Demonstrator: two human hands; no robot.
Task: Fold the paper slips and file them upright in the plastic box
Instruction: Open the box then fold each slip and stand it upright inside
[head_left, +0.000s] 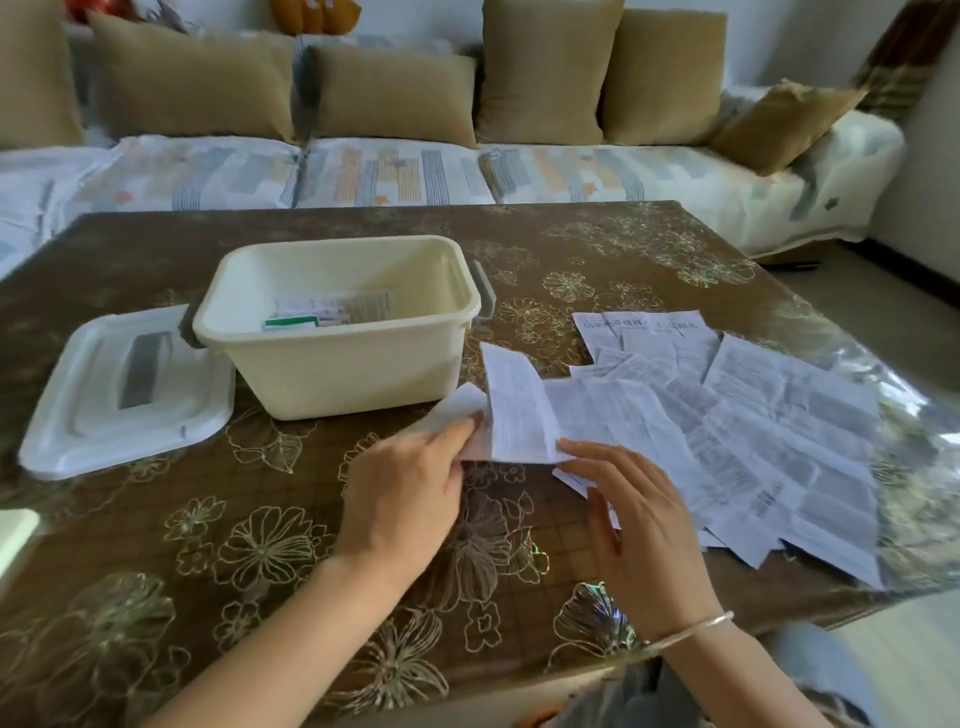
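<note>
Two hands work at a brown flowered table (156, 519). Between them lies one printed paper slip (519, 410), half folded, its middle panel lifted off the table. The left hand (410, 488) pinches the slip's left flap at the fingertips. The right hand (639, 519) lies with fingers fairly straight, pressing the slip's near right edge down. Beyond and to the right of the right hand sprawls a pile of unfolded slips (789, 431). Just beyond the left hand stands the cream plastic box (337, 374), open, with a few filed slips (298, 318) inside; whether they stand upright cannot be told. Its lid (130, 400) lies further out to the left of that hand, beside the box.

The fold looks to be under way. To do it well, the left hand should probably carry its flap across until the edges meet, while the right stops the paper sliding. A firm stroke along the crease would then stiffen the slip enough to stand in the box.
</note>
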